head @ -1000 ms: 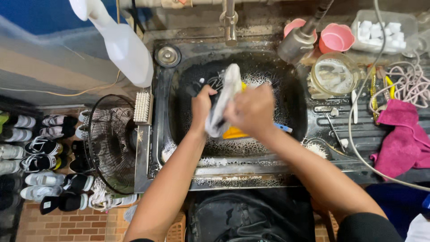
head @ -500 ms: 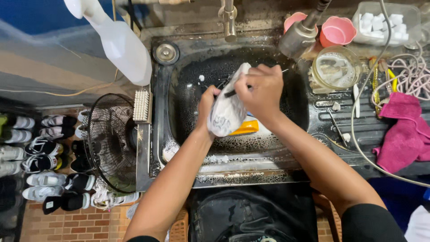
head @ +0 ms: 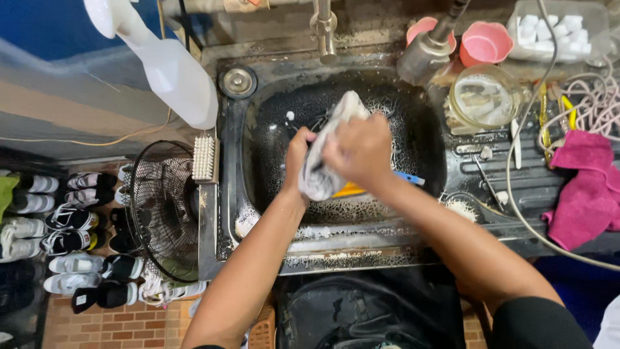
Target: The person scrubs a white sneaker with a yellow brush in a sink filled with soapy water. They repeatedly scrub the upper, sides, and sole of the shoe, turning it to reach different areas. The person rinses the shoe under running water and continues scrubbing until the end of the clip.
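Both hands have drifted slightly left over the sink (head: 413, 97) since a moment ago, the left hand (head: 298, 152) and right hand (head: 360, 152) clenched around a white shoe (head: 323, 171), or so it seems through the suds. Under it lies something yellow and blue, perhaps a brush (head: 361, 187). A scrub brush (head: 205, 157) rests on the left rim, a pink cloth (head: 584, 187) far right.

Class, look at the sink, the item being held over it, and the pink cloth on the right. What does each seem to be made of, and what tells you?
Sink: probably metal with a dark, worn finish; it glints under suds.
Held item: seemingly soft whitish fabric, possibly a shoe; it creases between the left hand and right hand.
Pink cloth: textile, matte, lying in limp folds.
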